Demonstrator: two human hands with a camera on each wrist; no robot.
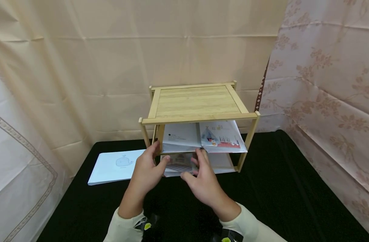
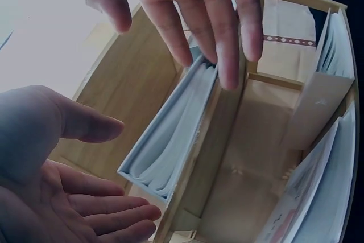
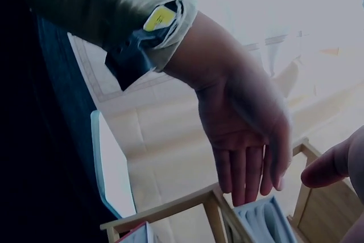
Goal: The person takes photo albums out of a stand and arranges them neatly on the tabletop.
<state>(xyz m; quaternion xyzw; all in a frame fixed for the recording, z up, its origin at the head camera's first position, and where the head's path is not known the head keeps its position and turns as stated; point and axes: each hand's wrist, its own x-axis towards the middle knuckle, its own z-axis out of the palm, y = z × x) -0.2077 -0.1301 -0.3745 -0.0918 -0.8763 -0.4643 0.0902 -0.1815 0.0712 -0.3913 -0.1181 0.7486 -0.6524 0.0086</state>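
Observation:
My left hand (image 1: 148, 166) is at the left front of a two-tier wooden rack (image 1: 199, 101), fingertips close to the end of its middle shelf. Its fingers are straight and the palm faces inward, as the left wrist view also shows. My right hand (image 1: 205, 181) has its extended fingertips at the middle of that shelf's front edge. Pale book covers lie side by side there: a plain one with small text (image 1: 181, 134) and one with a tent picture (image 1: 220, 136). In the left wrist view, page edges (image 2: 170, 135) show between both hands. Neither hand grips anything.
More books lie on the lower shelf, including a pictured one (image 1: 179, 162) partly hidden by my hands. A white book with a whale drawing (image 1: 120, 164) lies on the black tablecloth (image 1: 278, 188) to the left. A cream curtain (image 1: 111, 67) hangs behind the rack.

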